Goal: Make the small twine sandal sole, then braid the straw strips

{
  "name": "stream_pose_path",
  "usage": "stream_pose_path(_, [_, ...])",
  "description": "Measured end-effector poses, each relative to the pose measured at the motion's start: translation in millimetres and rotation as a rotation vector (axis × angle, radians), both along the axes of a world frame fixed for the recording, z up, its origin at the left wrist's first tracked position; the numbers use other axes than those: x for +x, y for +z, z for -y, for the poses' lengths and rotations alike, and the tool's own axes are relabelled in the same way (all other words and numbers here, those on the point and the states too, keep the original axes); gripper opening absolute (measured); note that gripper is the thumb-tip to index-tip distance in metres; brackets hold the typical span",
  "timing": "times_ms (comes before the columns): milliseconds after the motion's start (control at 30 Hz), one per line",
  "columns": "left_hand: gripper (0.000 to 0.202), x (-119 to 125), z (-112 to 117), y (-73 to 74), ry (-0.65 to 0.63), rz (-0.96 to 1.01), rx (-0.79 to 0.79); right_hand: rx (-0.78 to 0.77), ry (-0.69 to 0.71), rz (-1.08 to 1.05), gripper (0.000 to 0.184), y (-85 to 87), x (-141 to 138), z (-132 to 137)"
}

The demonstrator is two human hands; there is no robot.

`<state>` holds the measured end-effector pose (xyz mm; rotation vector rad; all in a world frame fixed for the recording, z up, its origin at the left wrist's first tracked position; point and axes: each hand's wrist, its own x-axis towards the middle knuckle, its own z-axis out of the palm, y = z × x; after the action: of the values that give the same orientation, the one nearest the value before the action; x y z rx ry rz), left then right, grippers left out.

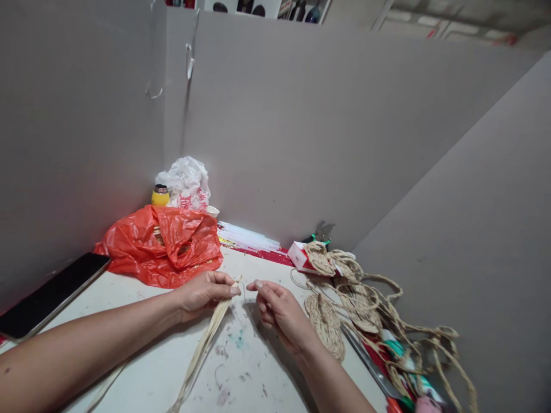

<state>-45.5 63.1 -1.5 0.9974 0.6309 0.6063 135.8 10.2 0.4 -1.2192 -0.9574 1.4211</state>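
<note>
My left hand (206,293) pinches a bundle of pale raffia-like strands (210,330) near its upper end. The strands hang down toward the front edge of the picture. A thin wire or thread (244,291) curves out from the tip of the bundle into the small gap between my hands. My right hand (275,310) is just right of it, thumb and index finger brought together and the other fingers curled. Whatever lies between those fingertips is too fine to make out.
Left are a red plastic bag (150,252), a phone (51,295), a yellow jar (160,196) and a white bag (189,178). White sticks (249,236) lie by the grey partition (279,126). Right are braided cords (325,324), green-handled pliers (322,232) and scissors (370,367).
</note>
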Motion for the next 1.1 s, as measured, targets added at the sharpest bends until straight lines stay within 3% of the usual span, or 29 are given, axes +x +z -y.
stream_pose_path(167, [0.026, -1.0, -2.3, -0.6, 0.033, 0.049, -0.006, -0.133, 0.183, 0.008, 0.040, 2.7, 2.2, 2.6])
stream_pose_path(300, [0.023, -1.1, -2.4, -0.1, 0.043, 0.063, 0.008, -0.162, 0.250, -0.028, 0.032, 0.9, 4.4, 2.1])
stream_pose_path(533, [0.019, -1.1, -3.1, 0.2, 0.063, 0.064, 0.035, -0.148, 0.125, -0.066, 0.025, -2.8, 2.5, -1.0])
stream_pose_path(700, [0.009, 0.8, -5.6, -4.4, 0.051, 0.099, 0.001, -0.055, -0.065, -0.022, 0.027, -5.3, -1.3, -3.3])
stream_pose_path(800, [0.015, 0.7, -6.2, -4.5, 0.021, 0.093, -0.029, -0.004, -0.140, -0.014, 0.029, -5.6, -3.8, -3.2])
stream_pose_path(933, [0.019, -1.4, -4.1, 1.0, -0.012, 0.063, -0.054, 0.019, -0.104, 0.033, 0.028, -5.1, -7.5, -0.4])
stream_pose_path(1100, [0.029, -1.0, 0.4, 5.0, 0.020, -0.110, 0.088, 0.055, -0.010, 0.134, 0.025, -5.7, -14.5, 4.4])
